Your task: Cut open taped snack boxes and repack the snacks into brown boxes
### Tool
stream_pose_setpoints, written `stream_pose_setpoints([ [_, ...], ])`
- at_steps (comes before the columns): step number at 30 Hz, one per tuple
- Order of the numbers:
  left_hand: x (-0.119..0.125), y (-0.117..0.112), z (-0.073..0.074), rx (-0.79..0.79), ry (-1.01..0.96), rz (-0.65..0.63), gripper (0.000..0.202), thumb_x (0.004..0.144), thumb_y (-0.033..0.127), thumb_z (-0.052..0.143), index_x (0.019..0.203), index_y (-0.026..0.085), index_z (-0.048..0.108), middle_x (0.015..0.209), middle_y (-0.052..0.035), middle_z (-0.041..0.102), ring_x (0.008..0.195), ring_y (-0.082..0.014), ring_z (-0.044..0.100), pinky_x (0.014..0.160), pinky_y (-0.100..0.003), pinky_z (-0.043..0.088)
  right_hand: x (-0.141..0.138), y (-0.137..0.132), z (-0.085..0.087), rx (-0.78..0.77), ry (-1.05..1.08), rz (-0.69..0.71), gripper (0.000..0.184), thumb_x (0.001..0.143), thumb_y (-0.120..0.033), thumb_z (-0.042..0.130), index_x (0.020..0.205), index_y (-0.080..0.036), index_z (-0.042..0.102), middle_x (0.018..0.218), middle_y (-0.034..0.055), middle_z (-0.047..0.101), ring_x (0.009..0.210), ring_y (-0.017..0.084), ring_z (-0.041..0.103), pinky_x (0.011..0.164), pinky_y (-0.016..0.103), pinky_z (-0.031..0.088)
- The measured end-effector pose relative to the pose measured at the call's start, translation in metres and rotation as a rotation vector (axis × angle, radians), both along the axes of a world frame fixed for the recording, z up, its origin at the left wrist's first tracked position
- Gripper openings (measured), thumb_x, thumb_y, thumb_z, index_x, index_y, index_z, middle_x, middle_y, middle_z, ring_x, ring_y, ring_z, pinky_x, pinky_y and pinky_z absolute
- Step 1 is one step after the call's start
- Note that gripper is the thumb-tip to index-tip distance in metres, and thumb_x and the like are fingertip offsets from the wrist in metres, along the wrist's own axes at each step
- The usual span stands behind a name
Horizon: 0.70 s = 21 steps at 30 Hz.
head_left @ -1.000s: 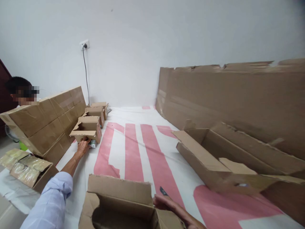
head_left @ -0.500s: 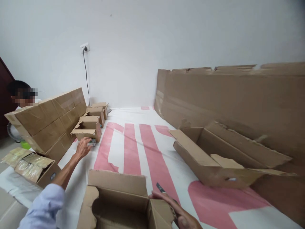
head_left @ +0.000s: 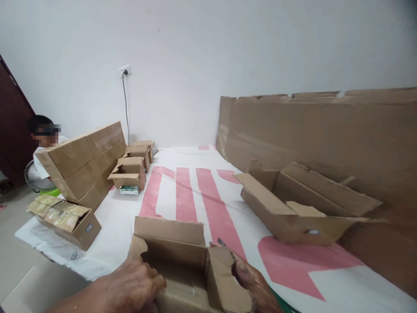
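Observation:
An open, torn cardboard box (head_left: 182,256) sits right in front of me on a white and pink sheet (head_left: 182,195). My left hand (head_left: 130,287) rests on the box's near left rim, fingers curled over the edge. My right hand (head_left: 254,284) lies against the box's right flap, fingers bent, with a small dark object (head_left: 222,242) poking out past them. A small green and white carton (head_left: 129,190) lies on the sheet far off to the left, beside a small open box (head_left: 128,174).
A long open carton (head_left: 293,208) lies to the right, before tall cardboard sheets (head_left: 319,134) leaning on the wall. Stacked boxes (head_left: 84,163) stand at left, a person behind them. A box of yellow packets (head_left: 65,219) sits at the sheet's left edge.
My left arm has drawn back from the small carton, which stays on the sheet, and the hand now sits on the near box. The view has swung left.

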State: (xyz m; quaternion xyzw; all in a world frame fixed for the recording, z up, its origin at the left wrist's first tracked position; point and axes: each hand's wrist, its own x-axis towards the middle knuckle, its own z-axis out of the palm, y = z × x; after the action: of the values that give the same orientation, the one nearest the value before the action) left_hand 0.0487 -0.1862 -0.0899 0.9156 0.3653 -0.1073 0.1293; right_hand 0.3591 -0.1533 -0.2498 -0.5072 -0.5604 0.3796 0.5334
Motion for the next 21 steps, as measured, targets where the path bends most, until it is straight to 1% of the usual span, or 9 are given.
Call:
stream_pose_setpoints([
  [2,-0.007,0.015,-0.009,0.068,0.064,0.07,0.002,0.093,0.023,0.065,0.093,0.025,0.065,0.092,-0.0056,0.076,0.087,-0.0223,0.073,0.076,-0.03,0.052,-0.001,0.0,0.003,-0.002,0.045,-0.015,0.074,0.094,-0.08,0.043,0.123,-0.021,0.079,0.114,0.0164,0.081,0.1,0.034,0.079,0.085,0.045,0.067],
  [4,-0.021,0.037,-0.009,0.159,0.085,0.141,0.009,0.094,0.018,0.059,0.092,0.024,0.064,0.093,-0.0058,0.077,0.086,-0.0217,0.073,0.073,-0.03,0.05,-0.002,0.001,0.003,0.017,0.091,-0.006,0.073,0.094,-0.079,0.044,0.123,-0.021,0.078,0.114,0.0172,0.08,0.097,0.032,0.079,0.083,0.044,0.068],
  [6,-0.039,0.065,-0.003,0.253,0.099,0.246,0.015,0.094,0.014,0.055,0.092,0.024,0.066,0.096,-0.0062,0.077,0.09,-0.0221,0.073,0.075,-0.03,0.048,-0.002,0.001,0.002,0.038,0.12,0.01,0.069,0.096,-0.076,0.044,0.123,-0.022,0.078,0.119,0.0179,0.079,0.099,0.032,0.077,0.083,0.045,0.067],
  [8,-0.06,0.096,0.005,0.303,0.133,0.396,0.018,0.094,0.014,0.054,0.092,0.025,0.068,0.098,-0.0054,0.077,0.094,-0.0225,0.072,0.078,-0.03,0.048,-0.003,0.0,0.0,0.033,0.144,0.017,0.064,0.098,-0.072,0.046,0.123,-0.022,0.078,0.121,0.0179,0.078,0.099,0.032,0.076,0.082,0.046,0.067],
  [9,-0.07,0.112,0.008,0.32,0.142,0.441,0.017,0.092,0.014,0.055,0.092,0.024,0.068,0.098,-0.0057,0.077,0.095,-0.0233,0.072,0.079,-0.03,0.048,-0.004,-0.001,-0.001,0.029,0.157,0.02,0.063,0.098,-0.071,0.048,0.122,-0.022,0.079,0.122,0.0178,0.077,0.099,0.032,0.076,0.082,0.047,0.067],
  [14,-0.115,0.182,0.017,0.4,0.155,0.59,0.024,0.088,0.011,0.054,0.095,0.024,0.072,0.097,-0.0045,0.076,0.099,-0.024,0.07,0.084,-0.031,0.048,-0.005,-0.005,-0.001,0.052,0.188,0.025,0.064,0.095,-0.073,0.05,0.122,-0.022,0.079,0.118,0.0177,0.078,0.095,0.031,0.076,0.078,0.047,0.067],
  [17,-0.135,0.207,0.015,0.434,0.153,0.664,0.024,0.086,0.011,0.056,0.097,0.022,0.074,0.094,-0.0064,0.075,0.101,-0.0263,0.069,0.087,-0.032,0.048,-0.004,-0.009,0.007,0.04,0.17,0.025,0.062,0.094,-0.073,0.053,0.119,-0.023,0.079,0.118,0.0174,0.078,0.094,0.031,0.076,0.078,0.047,0.067],
  [19,-0.146,0.216,0.012,0.451,0.141,0.693,0.023,0.085,0.012,0.058,0.098,0.02,0.075,0.097,-0.0091,0.075,0.105,-0.0287,0.068,0.09,-0.034,0.049,-0.005,-0.011,0.014,0.039,0.15,0.023,0.063,0.093,-0.074,0.054,0.117,-0.022,0.08,0.118,0.0177,0.078,0.094,0.032,0.077,0.078,0.047,0.068],
  [21,-0.154,0.218,0.009,0.469,0.113,0.699,0.025,0.084,0.013,0.06,0.102,0.02,0.076,0.104,-0.0108,0.075,0.113,-0.03,0.065,0.096,-0.035,0.048,-0.006,-0.013,0.02,0.051,0.13,0.014,0.064,0.092,-0.075,0.054,0.116,-0.022,0.08,0.117,0.0181,0.079,0.092,0.032,0.077,0.077,0.047,0.068],
])
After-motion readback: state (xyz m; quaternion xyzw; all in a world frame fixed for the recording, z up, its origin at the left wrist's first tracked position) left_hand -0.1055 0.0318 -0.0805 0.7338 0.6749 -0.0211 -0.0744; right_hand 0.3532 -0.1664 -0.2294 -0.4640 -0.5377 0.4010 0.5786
